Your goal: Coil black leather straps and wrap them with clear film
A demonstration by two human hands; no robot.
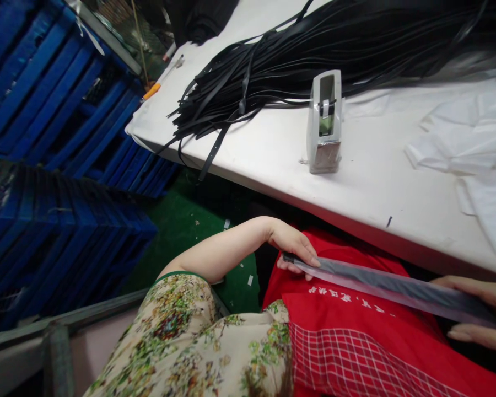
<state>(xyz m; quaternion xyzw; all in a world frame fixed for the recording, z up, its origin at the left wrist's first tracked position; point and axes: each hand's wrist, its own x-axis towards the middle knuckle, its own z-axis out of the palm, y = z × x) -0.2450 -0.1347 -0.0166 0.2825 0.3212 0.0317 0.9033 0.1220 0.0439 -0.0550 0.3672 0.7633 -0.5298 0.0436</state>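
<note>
A long black strip in a clear plastic sleeve stretches across my lap, over a red apron with white lettering. My left hand pinches one end of it between thumb and fingers. Around the other end, at the right edge of the view, my right hand is closed; part of that hand is cut off by the frame. On the table above my hands stands a grey tape dispenser. Behind the dispenser lies a large bundle of black strips, tied with a band.
The white-topped table has its near edge just beyond my lap. White sheets or bags lie at its right. An orange-handled tool rests by the left corner. Blue pallets are stacked at left, beside a green floor.
</note>
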